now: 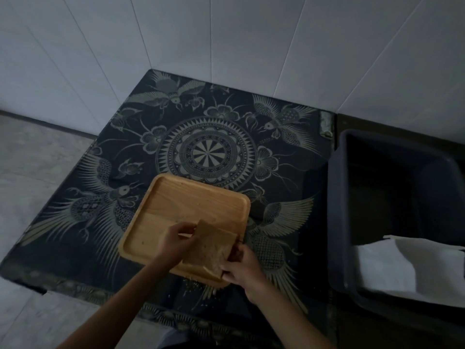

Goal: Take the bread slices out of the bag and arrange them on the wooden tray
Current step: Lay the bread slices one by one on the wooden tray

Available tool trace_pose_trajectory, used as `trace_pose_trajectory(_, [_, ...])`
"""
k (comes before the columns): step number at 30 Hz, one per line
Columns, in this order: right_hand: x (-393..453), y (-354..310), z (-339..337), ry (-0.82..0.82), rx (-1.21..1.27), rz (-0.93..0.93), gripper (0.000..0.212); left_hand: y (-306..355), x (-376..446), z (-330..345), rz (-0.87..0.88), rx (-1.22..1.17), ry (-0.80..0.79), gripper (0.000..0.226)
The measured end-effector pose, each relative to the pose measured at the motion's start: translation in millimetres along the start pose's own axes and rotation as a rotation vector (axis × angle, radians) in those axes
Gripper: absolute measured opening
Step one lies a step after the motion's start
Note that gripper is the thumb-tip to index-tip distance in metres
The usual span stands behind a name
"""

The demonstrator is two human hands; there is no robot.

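Head view shows a person holding bread slices (214,248) with both hands over the near right corner of the wooden tray (176,210). Left hand (176,239) pinches the far left edge of the bread, right hand (239,268) grips its near right edge. Tray lies on a dark patterned cloth (214,147), near its front edge. Crumbs (191,285) lie just beside the tray. At the right stands a dark bin (392,185) with white material (402,268) inside.

Bread slice (210,248) — both hands, over tray (191,205)

Both bare forearms reach forward; left grip (177,238) pinches from the left, right grip (242,267) clasps near-right
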State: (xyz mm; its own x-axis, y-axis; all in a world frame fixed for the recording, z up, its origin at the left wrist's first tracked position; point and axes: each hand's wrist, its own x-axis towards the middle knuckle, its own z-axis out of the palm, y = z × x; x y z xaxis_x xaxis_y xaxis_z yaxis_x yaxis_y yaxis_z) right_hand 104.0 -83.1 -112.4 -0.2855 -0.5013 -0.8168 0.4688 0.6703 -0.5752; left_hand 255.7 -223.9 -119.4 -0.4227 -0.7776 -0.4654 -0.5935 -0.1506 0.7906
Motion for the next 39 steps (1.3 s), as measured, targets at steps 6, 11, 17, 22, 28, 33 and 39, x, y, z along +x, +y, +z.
trace_pose_trajectory(6, [5, 8, -6, -0.038, -0.03, -0.058, 0.052, 8, -4, 3, -0.137, -0.096, -0.026, 0.024])
trace_pose_trajectory(11, [6, 8, -16, -0.022, -0.055, -0.107, 0.041, 12, -11, 4, -0.146, -0.16, -0.056, 0.019])
trace_pose_trajectory(17, [2, -2, -23, -0.044, 0.016, -0.091, 0.022, 17, -17, 5, -0.069, -0.218, -0.067, 0.022])
trace_pose_trajectory(22, [2, -8, -18, -0.033, 0.018, -0.053, 0.027, 12, -19, -1, -0.016, -0.262, -0.056, 0.024])
trace_pose_trajectory(28, [7, -20, 0, -0.093, 0.013, -0.079, 0.029, 6, -13, -32, -0.054, -0.437, -0.071, 0.02])
trace_pose_trajectory(33, [8, -32, 31, -0.123, 0.013, -0.163, 0.04, -6, -2, -68, -0.091, -0.512, -0.097, 0.019])
trace_pose_trajectory(39, [17, -37, 68, -0.089, 0.046, -0.183, 0.043, -21, 14, -108, -0.139, -0.564, -0.153, 0.024])
